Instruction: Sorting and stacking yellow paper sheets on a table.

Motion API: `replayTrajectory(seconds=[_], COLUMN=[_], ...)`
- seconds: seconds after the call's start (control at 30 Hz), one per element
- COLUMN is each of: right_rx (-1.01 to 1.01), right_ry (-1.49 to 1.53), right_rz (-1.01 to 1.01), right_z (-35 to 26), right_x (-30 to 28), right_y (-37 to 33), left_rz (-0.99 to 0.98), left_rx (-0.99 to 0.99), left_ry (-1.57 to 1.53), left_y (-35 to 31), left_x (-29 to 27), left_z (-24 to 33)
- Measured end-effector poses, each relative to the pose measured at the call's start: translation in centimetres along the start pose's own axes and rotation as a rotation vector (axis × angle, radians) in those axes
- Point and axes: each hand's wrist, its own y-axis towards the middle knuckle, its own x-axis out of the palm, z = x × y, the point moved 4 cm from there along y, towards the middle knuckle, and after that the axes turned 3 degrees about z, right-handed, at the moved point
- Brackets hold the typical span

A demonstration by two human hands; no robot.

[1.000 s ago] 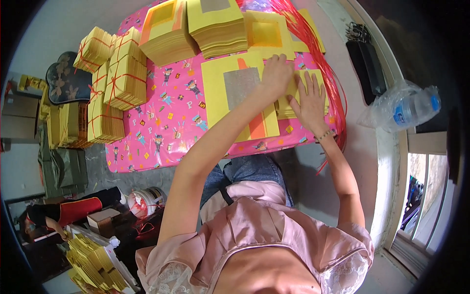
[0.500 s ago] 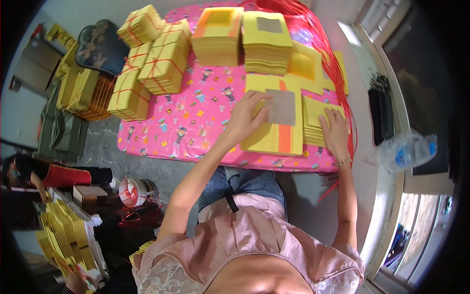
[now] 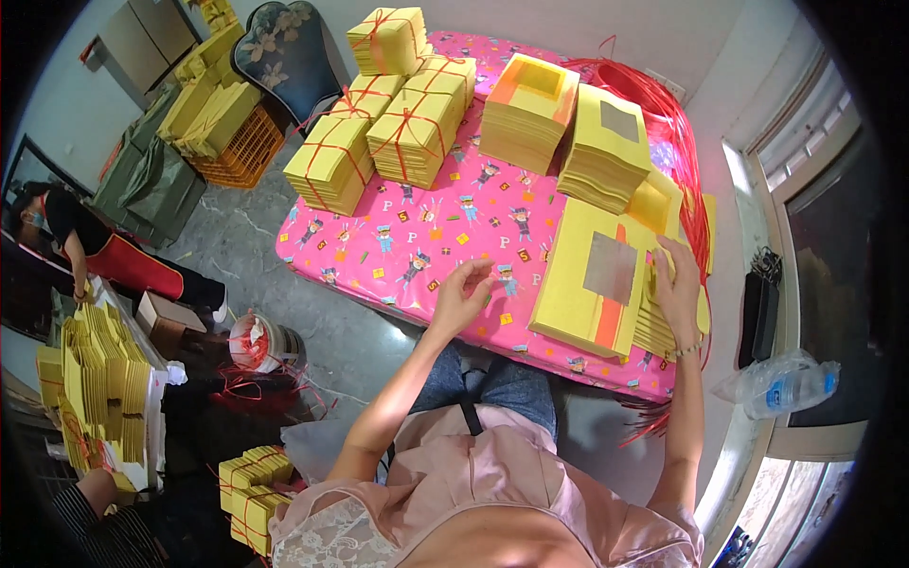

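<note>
My left hand [image 3: 462, 297] is over the pink tablecloth, left of a yellow paper stack [image 3: 559, 305] with a grey square and an orange stripe on top. Its fingers are loosely bent, thumb apart, with nothing between them. My right hand [image 3: 678, 295] rests on a smaller pile of yellow paper [image 3: 653, 328] to the right of that stack. Its fingers are stretched and apart; the palm hides part of the pile. Behind stand two taller yellow stacks, one topped with an orange-edged sheet [image 3: 532, 87], the other with a grey-squared sheet [image 3: 606, 104].
Bundles of yellow paper [image 3: 327, 161] tied with red string stand on the table's left. Red strings [image 3: 696, 189] hang along its right edge. A plastic bottle [image 3: 795, 390] lies by the window. At left are a bucket [image 3: 284, 346], an orange crate [image 3: 244, 151] and a co-worker [image 3: 114, 251].
My left hand has lifted off the grey-squared stack and moved left over the tablecloth. My right hand stays at the smaller pile. The view has swung left.
</note>
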Motion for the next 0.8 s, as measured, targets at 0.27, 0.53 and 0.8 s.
replayTrajectory(seconds=[0.27,0.53,0.8], right_rx=[-0.286,-0.36,-0.363], right_ry=[0.079,-0.144,-0.31], right_rz=[0.028,-0.049,-0.227], right_z=[-6.2,-5.7,-6.9], right_x=[6.7,15.0,19.4], right_y=[11.9,22.2,25.4], left_rz=[0.076,0.146,0.103], left_rx=[-0.289,-0.537,-0.649], left_ry=[-0.478,-1.021,-1.139], left_y=[5.3,15.5,22.6], left_x=[0.0,2.0,3.8], left_z=[-3.2,-6.0,-6.8])
